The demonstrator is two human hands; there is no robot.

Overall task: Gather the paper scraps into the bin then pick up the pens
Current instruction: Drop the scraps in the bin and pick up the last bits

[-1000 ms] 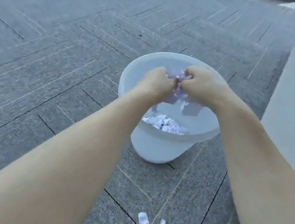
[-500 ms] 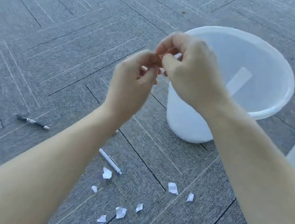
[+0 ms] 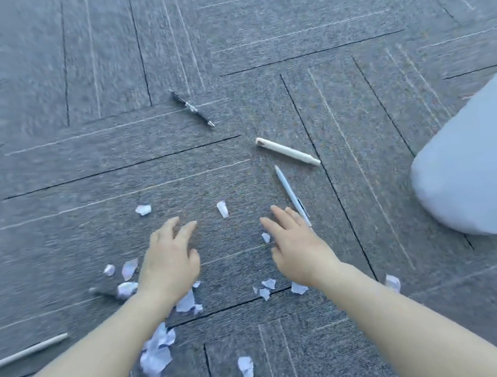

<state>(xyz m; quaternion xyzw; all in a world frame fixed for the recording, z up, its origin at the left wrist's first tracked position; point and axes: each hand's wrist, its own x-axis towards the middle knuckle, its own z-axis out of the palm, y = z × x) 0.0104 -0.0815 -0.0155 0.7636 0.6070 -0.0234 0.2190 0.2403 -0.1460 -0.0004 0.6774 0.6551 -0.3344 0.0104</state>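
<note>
Scraps [image 3: 158, 353] were all over the carpet [image 3: 279, 33], mostly bunched low and left of centre, with the biggest crumpled clump down by the left forearm and a few singles further out, like one bit [image 3: 222, 209] sitting just ahead of the gap between both hands. Left hand [image 3: 169, 262] was flat-ish over the carpet, fingers spread and loose, nothing in it. Right hand [image 3: 297, 246] same deal, splayed and empty, with a tiny scrap [image 3: 265, 237] right by its thumb side. So the paper lay mostly behind and to the left of the hands, under the wrists and forearms really, which makes the left hand the nearer one for the main pile, and I'd guess both would need to pull back and sweep inward. The bin [image 3: 485, 163] was off at the right edge, well apart from the pile, closer to the right arm. Pens were scattered around: a white one [image 3: 292, 195] just beside the right fingertips, running away from the person, a fat cream one [image 3: 287, 151] beyond it lying diagonal, a dark one [image 3: 192, 108] further out, plus another white one [image 3: 20, 354] far left. There was a dark one [image 3: 106, 292] half under scraps by the left wrist, though it's blurry.
</note>
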